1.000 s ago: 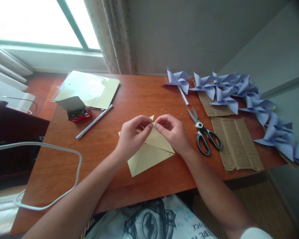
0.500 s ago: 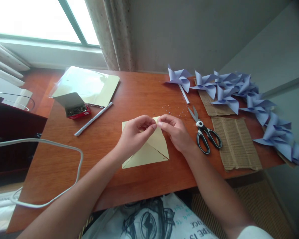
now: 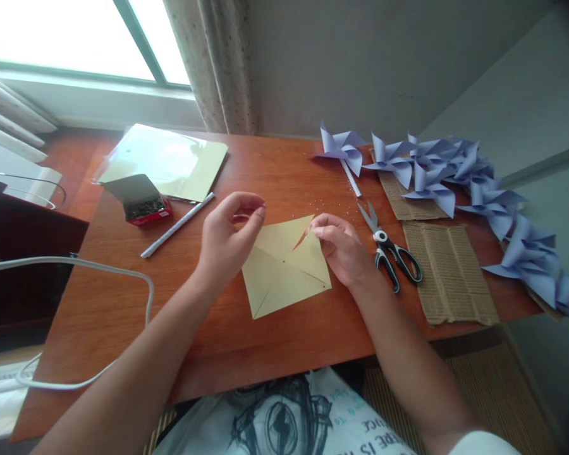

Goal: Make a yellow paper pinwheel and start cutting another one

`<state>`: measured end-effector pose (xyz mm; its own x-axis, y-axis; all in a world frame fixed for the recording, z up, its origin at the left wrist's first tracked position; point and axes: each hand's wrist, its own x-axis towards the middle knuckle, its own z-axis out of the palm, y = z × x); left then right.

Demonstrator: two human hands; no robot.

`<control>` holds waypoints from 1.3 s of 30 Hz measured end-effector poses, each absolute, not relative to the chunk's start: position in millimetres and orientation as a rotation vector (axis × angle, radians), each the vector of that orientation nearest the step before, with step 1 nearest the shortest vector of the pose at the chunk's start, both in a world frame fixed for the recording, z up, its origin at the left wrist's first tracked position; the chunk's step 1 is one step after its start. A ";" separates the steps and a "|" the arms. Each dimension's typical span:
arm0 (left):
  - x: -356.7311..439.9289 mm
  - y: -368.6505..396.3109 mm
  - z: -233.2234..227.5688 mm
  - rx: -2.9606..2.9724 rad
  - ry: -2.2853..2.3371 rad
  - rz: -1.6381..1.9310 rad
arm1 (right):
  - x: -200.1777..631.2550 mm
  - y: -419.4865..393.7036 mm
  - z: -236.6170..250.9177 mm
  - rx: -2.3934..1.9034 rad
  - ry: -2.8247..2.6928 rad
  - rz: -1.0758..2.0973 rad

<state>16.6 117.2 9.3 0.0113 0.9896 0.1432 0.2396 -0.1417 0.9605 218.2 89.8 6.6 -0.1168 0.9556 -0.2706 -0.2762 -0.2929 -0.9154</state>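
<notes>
A square of yellow paper (image 3: 284, 278) lies on the table in front of me. Slits run inward from its corners, a dark dot marks its middle, and another small dot shows near its right corner. The thumb and fingers of my right hand (image 3: 339, 246) pinch its upper right corner, slightly lifted beside the slit. Above the paper's left side, my left hand (image 3: 230, 237) is raised, thumb and fingertips brought together; whatever may be between them is too small to see.
Scissors (image 3: 384, 246) and cardboard pieces (image 3: 448, 272) lie to the right, near several purple paper pinwheels (image 3: 431, 183). A rolled paper stick (image 3: 177, 225), an opened red box of small metal pieces (image 3: 146, 212), stacked yellow sheets (image 3: 203, 170) and a white cable (image 3: 152, 291) are left.
My left hand has come away from the paper, moving left and up. Under my right hand the paper has turned and slid a little right, exposing its middle dot.
</notes>
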 end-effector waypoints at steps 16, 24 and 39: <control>11.0 123.3 4.0 0.836 0.986 0.955 | 231.3 99.4 -1.0 -1.135 -0.784 1.390; 15.5 120.2 2.4 0.918 1.107 1.064 | 229.7 97.9 -2.0 -1.185 -0.813 1.180; 12.3 119.8 11.4 1.398 1.201 0.837 | 254.9 99.1 5.1 -1.225 -0.994 1.013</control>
<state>12.3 119.8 11.4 0.2479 0.9610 -0.1228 0.2179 0.0682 0.9736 254.9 99.1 5.1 0.2550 0.9658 0.0471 -0.0657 0.0659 -0.9957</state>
